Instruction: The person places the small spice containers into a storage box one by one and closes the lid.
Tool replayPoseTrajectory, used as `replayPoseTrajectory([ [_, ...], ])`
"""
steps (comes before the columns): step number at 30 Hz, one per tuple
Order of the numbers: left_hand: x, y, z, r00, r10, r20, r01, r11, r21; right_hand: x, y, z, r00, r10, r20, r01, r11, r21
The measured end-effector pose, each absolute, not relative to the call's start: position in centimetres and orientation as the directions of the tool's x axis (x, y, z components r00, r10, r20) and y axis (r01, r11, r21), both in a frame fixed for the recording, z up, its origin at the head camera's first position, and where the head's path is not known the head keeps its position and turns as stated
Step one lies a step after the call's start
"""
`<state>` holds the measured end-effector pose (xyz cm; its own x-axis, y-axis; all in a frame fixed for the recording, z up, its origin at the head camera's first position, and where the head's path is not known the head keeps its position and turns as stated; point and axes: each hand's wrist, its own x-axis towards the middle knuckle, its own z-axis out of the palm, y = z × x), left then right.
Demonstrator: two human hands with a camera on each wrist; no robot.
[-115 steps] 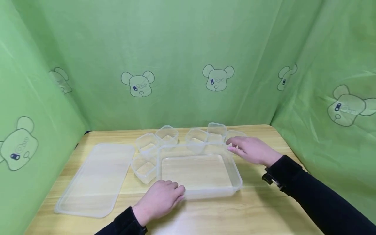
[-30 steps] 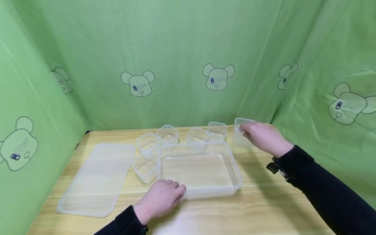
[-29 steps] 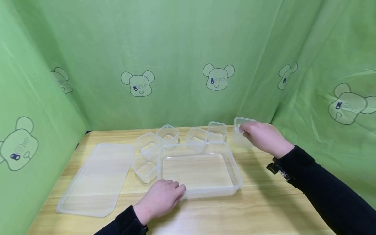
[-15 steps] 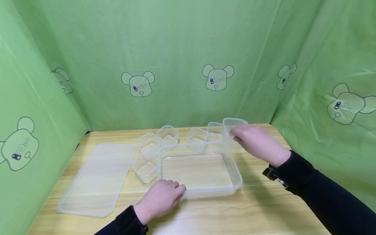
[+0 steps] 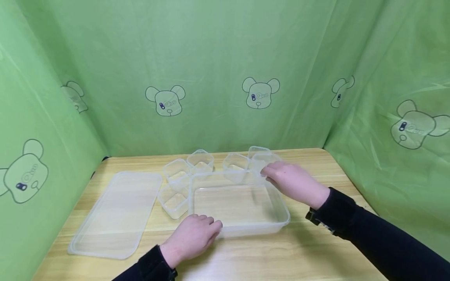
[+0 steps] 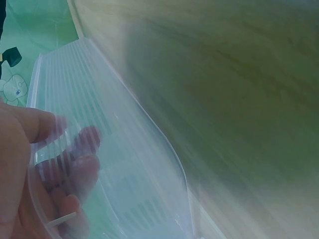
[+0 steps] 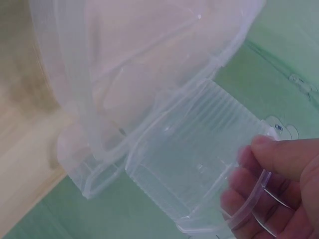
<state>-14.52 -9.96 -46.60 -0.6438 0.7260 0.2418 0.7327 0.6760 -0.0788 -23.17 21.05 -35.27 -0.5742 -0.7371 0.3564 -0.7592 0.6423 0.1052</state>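
Since half a second ago: right hand (image 5: 293,181) and the small translucent plastic container (image 7: 184,154) it carries shifted left and slightly toward the table's near edge. Container went from right of the large rectangular storage box (image 5: 251,231) to the box's far right corner. Box and left hand (image 5: 195,237): no visible move.

Meaning: looks like the carry across is mostly done and placement inside the box is still pending. Clear plastic over clear plastic, so can't tell whether the base is below the box rim or touching the wall.

Right hand: clamped on the container's rim, thumb and fingers pinching one side wall. Container hangs from that grip; right wrist view shows it right beside the box wall.

Left hand: clamped on the box's near rim, near left corner, fingers visible through the wall. Judgement: it's steadying the box.

Rest of the table (image 5: 246,261): flat translucent lid (image 5: 116,214) along the left edge. Three loose cups stand left of the box: near cup (image 5: 174,205), middle cup (image 5: 175,171), far cup (image 5: 200,162). Two more past its far wall, toward the table's far edge: hexagonal-looking cup (image 5: 235,160) and back cup (image 5: 258,150), the latter partly masked by the carried container.
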Motion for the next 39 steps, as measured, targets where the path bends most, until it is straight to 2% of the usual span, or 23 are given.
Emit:
replayPoseTrajectory([
  [9, -14.6, -10.0, -46.7, -0.643, 0.726, 0.244, 0.731, 0.677, -0.087, -23.2, 20.5, -38.4, -0.562, -0.770, 0.302, -0.789, 0.609, 0.084],
  [17, -14.5, -10.0, -46.7, -0.649, 0.724, 0.235, 0.731, 0.679, -0.073, -23.3, 20.3, -40.3, -0.588, -0.768, 0.251, -0.789, 0.614, 0.031],
  [25, -14.5, -10.0, -46.7, -0.646, 0.726, 0.234, 0.733, 0.676, -0.073, -23.5, 20.6, -42.0, -0.594, -0.776, 0.212, -0.789, 0.613, 0.034],
  [39, -14.6, -10.0, -46.6, -0.646, 0.725, 0.240, 0.734, 0.676, -0.066, -23.8, 20.7, -43.4, -0.610, -0.772, 0.179, -0.782, 0.623, 0.023],
])
